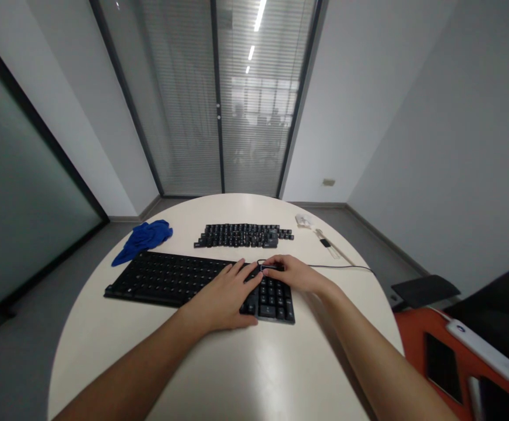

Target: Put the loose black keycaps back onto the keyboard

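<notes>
Round table [237, 374] bears a keyboard [158, 280]: left hand [226, 298] flat on it, fingers spread; right hand [296, 273] pinches its far edge.

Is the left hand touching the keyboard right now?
Touching. The head view shows the left hand lying flat on the keyboard, with no gap between them.

Moderate, even indoor light. Ceiling strips [258, 23] glare behind blinds [184, 117], far beyond the left hand [226, 298]. Faint soft shadow on table [246, 374] beside right hand [296, 273]. Wide-angle bending at edges. Detail slightly soft throughout.
</notes>
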A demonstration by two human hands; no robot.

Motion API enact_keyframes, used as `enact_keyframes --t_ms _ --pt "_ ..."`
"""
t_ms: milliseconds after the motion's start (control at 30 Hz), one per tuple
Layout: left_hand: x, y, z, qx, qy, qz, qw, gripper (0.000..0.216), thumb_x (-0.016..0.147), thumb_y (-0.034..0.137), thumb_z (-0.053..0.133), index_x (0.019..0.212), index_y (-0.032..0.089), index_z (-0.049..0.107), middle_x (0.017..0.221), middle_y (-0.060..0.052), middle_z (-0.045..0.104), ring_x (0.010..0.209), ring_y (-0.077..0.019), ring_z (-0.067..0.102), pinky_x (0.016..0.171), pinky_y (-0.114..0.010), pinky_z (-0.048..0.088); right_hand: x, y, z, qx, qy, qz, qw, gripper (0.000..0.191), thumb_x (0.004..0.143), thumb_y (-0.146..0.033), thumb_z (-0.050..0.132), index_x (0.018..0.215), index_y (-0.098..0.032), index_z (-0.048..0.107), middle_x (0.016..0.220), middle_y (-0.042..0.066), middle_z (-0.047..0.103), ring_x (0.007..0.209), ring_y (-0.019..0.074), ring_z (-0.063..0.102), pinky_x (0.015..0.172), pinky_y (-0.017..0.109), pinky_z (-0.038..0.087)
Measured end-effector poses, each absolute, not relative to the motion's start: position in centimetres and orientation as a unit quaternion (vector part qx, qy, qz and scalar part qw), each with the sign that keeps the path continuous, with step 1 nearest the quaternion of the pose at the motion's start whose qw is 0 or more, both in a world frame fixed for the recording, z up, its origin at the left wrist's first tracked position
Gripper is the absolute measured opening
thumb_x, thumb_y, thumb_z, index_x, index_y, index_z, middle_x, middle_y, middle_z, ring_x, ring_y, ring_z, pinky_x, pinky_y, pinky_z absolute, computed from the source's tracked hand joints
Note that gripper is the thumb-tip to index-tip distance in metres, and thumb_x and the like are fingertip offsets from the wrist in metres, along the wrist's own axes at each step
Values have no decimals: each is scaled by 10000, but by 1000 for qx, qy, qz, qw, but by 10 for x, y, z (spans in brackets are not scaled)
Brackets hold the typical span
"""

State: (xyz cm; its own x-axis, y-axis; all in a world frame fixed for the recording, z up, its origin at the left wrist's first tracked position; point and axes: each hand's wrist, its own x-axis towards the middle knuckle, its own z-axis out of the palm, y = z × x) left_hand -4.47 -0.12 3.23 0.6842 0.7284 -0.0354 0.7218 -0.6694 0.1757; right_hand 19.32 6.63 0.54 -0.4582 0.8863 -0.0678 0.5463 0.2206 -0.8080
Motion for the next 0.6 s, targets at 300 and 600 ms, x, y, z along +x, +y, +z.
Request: enact_keyframes --t_ms 300,600 --pt "-53 14 25 931 349 57 88 938 719 630 774 1496 216 450 1630 -112 315 1520 -382 195 1230 -518 207 187 68 0 -526 -714 415 203 342 810 -358 724 1076 -144 716 990 58 755 903 220 677 863 349 507" --pt "-59 20 23 919 356 98 140 1023 640 633 835 1481 213 433 1584 -159 381 1464 -398 329 1211 -554 249 191 59 11 -482 -804 282 204 306 893 -367 644 1147 -209 712 1137 80 733 1060 260 659 984 429 466"
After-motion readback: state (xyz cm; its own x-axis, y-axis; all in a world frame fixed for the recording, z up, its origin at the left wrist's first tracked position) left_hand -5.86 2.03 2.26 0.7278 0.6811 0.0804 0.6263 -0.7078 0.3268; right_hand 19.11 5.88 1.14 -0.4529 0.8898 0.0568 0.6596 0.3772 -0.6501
